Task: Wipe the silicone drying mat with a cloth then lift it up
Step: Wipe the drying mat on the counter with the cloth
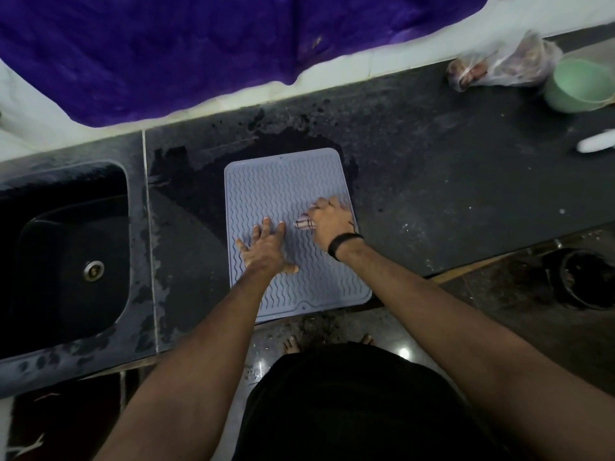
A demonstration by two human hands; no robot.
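My right hand [329,221] was curled tight round a bunched cloth [304,224], only a striped end poking out past my knuckles, and it pressed that wad down on the right side of the mat [283,188]. My left hand [266,249] lay flat with fingers [266,224] spread and straight, holding nothing, just pinning the mat near its middle so it would not slide. The mat sat flat on the dark counter [432,181], long side running away from me, its near edge hanging at the counter's front lip, with the sink [66,244] well apart to its left. A wet patch [266,141] darkened the stone around its far end. Farther right stood a green bowl [579,84] and a plastic bag [506,64] beside it. I judged the mat light, soft and floppy, its wavy ribs giving some grip, though damp silicone could feel slick. It would sag if lifted by one point, so I reckoned the near corners, or the overhanging front edge, were the places to pinch it, one hand each side, once the wiping was done.
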